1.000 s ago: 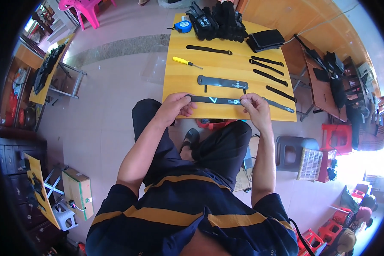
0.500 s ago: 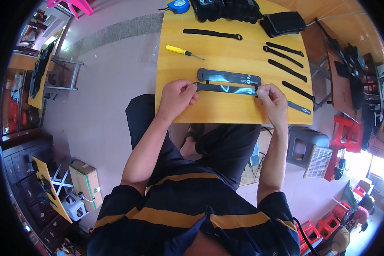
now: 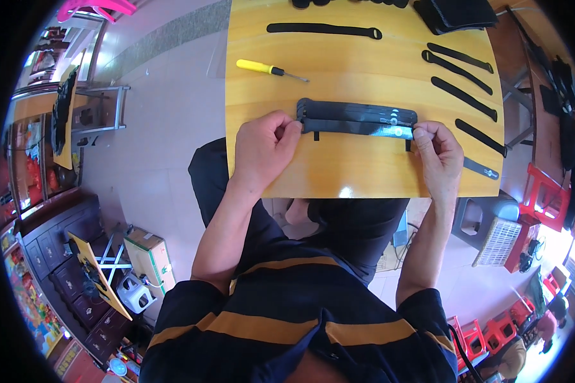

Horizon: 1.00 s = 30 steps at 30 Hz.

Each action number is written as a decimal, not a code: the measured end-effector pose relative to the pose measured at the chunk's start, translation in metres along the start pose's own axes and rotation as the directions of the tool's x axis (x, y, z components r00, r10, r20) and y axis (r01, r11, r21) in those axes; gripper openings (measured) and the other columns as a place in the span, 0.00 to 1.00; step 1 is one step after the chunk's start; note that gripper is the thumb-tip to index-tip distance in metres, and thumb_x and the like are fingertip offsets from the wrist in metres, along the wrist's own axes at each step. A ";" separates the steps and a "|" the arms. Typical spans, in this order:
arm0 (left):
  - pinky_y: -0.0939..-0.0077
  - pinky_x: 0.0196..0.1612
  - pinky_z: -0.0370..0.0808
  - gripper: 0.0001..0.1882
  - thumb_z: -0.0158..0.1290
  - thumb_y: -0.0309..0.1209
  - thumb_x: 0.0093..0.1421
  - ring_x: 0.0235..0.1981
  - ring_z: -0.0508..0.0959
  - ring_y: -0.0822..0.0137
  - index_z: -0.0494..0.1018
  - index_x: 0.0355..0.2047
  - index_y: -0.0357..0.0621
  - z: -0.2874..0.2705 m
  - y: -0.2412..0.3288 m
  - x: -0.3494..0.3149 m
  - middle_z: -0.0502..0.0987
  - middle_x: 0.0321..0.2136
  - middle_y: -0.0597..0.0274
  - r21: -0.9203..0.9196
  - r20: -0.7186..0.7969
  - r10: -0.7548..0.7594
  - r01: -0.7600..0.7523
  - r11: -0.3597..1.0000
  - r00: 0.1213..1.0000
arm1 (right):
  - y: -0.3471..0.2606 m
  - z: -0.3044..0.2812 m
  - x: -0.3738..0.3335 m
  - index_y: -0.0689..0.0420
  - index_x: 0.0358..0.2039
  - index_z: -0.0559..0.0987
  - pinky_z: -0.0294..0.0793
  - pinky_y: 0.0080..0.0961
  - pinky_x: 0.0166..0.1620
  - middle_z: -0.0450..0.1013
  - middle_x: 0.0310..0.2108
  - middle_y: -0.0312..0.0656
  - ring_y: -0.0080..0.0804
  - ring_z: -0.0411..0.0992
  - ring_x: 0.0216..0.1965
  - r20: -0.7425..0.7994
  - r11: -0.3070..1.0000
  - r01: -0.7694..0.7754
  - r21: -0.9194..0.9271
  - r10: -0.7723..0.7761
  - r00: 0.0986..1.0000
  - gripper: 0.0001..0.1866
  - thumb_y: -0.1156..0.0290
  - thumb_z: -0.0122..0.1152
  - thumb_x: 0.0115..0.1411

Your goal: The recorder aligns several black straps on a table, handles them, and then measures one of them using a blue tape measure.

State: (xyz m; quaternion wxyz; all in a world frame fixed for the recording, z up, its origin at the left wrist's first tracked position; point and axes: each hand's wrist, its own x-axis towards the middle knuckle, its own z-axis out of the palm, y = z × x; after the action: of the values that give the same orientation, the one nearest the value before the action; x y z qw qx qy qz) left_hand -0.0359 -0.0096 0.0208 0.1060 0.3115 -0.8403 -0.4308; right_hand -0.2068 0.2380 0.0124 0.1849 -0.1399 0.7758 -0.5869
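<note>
With both hands I hold a dark, glossy strap [image 3: 358, 128] stretched level near the table's front edge. My left hand [image 3: 266, 148] pinches its left end, and my right hand [image 3: 439, 152] pinches the right end between thumb and fingers. Directly behind it, and partly covered by it, lies a stack of similar dark straps [image 3: 354, 112] with rounded ends and pale printing. Two short black tabs [image 3: 317, 136] show below the held strap, one near each end. Partly behind my right hand is another printed strap [image 3: 481, 168].
The yellow wooden table [image 3: 364, 70] carries a yellow-handled screwdriver [image 3: 259, 67] at the left. A black strap with a ring end [image 3: 322, 29] lies beyond it, and several more straps [image 3: 464, 99] at the right. A black folded stack [image 3: 455, 14] sits at the far right.
The held strap has moved back against the stack and now overlaps its front edge; the gap between them has closed. The view has shifted, and the blue tape measure is out of sight.
</note>
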 end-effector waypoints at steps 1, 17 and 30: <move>0.72 0.25 0.72 0.09 0.60 0.31 0.61 0.18 0.78 0.65 0.79 0.28 0.36 -0.001 0.002 0.001 0.79 0.18 0.55 0.005 0.003 -0.006 0.006 1.000 1.000 | 0.001 0.001 0.001 0.62 0.40 0.82 0.67 0.13 0.31 0.72 0.25 0.28 0.13 0.65 0.26 -0.010 1.000 -0.007 -0.010 0.007 1.000 0.06 0.73 0.65 0.67; 0.63 0.28 0.73 0.10 0.57 0.32 0.64 0.21 0.78 0.52 0.77 0.29 0.38 -0.002 0.001 0.008 0.77 0.20 0.50 0.097 0.011 0.049 -0.050 0.994 0.999 | 0.004 0.008 0.007 0.62 0.39 0.82 0.67 0.13 0.31 0.72 0.25 0.27 0.13 0.65 0.26 -0.054 0.996 -0.037 -0.077 0.032 0.998 0.07 0.70 0.66 0.67; 0.53 0.29 0.75 0.10 0.57 0.32 0.61 0.24 0.80 0.45 0.74 0.23 0.43 0.002 0.006 0.007 0.78 0.19 0.51 0.173 -0.019 0.059 -0.055 0.983 0.998 | 0.011 0.010 0.010 0.61 0.38 0.83 0.68 0.14 0.32 0.73 0.25 0.27 0.13 0.66 0.26 -0.083 0.990 -0.008 -0.143 -0.004 0.997 0.07 0.70 0.66 0.66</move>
State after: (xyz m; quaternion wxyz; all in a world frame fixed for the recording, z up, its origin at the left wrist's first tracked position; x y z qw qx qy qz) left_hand -0.0449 -0.0104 0.0237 0.1013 0.3006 -0.8816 -0.3496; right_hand -0.2111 0.2284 -0.0015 0.1425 -0.1275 0.8232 -0.5346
